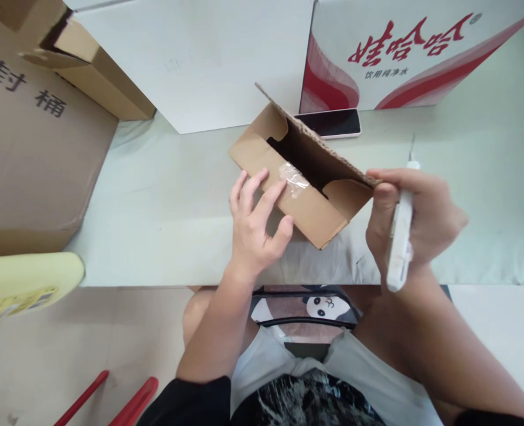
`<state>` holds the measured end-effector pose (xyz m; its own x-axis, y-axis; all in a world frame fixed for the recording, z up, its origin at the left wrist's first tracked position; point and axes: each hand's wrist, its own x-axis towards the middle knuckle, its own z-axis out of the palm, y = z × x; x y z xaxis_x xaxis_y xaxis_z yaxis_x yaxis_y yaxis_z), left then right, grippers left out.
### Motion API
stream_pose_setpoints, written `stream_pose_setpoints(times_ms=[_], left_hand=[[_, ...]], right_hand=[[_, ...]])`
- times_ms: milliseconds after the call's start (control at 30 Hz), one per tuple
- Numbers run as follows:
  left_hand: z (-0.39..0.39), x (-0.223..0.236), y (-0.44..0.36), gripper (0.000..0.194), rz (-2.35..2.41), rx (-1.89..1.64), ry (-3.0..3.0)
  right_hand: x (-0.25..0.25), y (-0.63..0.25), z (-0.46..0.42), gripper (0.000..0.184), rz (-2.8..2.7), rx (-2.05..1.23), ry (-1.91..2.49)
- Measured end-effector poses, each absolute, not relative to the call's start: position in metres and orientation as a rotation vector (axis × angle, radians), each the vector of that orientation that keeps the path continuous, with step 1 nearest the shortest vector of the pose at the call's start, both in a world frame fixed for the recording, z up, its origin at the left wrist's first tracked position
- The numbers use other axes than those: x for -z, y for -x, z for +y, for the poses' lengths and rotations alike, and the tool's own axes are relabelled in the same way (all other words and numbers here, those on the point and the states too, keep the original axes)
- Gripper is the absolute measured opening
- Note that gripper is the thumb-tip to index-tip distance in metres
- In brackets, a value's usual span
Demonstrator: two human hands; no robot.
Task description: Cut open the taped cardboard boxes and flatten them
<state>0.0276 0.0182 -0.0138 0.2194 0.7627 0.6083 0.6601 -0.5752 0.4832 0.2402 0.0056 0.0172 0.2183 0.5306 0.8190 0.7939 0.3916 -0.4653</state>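
Observation:
A small brown cardboard box lies tilted on the table, its top flaps open and a strip of clear tape torn on its side. My left hand rests on the box's near side, fingers spread and thumb pressed against the lower face. My right hand is closed round a white utility knife, its thin blade pointing away from me, while the thumb and forefinger pinch the raised flap's edge at the box's right corner.
A phone lies just behind the box. A white and red carton, a plain white box and large brown cartons stand along the back and left. A yellow object is at the left edge.

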Motion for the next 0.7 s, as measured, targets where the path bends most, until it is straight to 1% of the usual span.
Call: stream_pose_setpoints(times_ms=[167, 300, 333, 433, 467, 567, 700], left_hand=[[0.017, 0.013, -0.033, 0.052, 1.392, -1.285, -2.334], [0.017, 0.014, -0.035, 0.052, 1.407, -1.305, -2.325], [0.017, 0.013, -0.035, 0.051, 1.404, -1.315, -2.323], [0.017, 0.012, -0.035, 0.050, 1.402, -1.363, -2.297], [0.017, 0.010, -0.035, 0.049, 1.410, -1.387, -2.285], [0.017, 0.004, -0.030, 0.048, 1.472, -1.493, -2.236], [0.017, -0.003, -0.018, 0.054, 1.566, -1.663, -2.142]], right_hand=[[-0.017, -0.243, 0.006, 0.013, -1.521, 0.295, 1.247], [-0.015, -0.245, 0.007, 0.025, -1.598, 0.134, 1.204], [-0.015, -0.245, 0.008, 0.024, -1.572, 0.068, 1.207], [-0.015, -0.246, 0.009, 0.007, -1.416, -0.066, 1.317], [-0.015, -0.247, 0.009, 0.007, -1.370, -0.075, 1.356], [-0.014, -0.246, 0.007, 0.012, -1.309, -0.056, 1.349], [-0.011, -0.242, 0.006, 0.007, -1.315, -0.007, 1.122]])
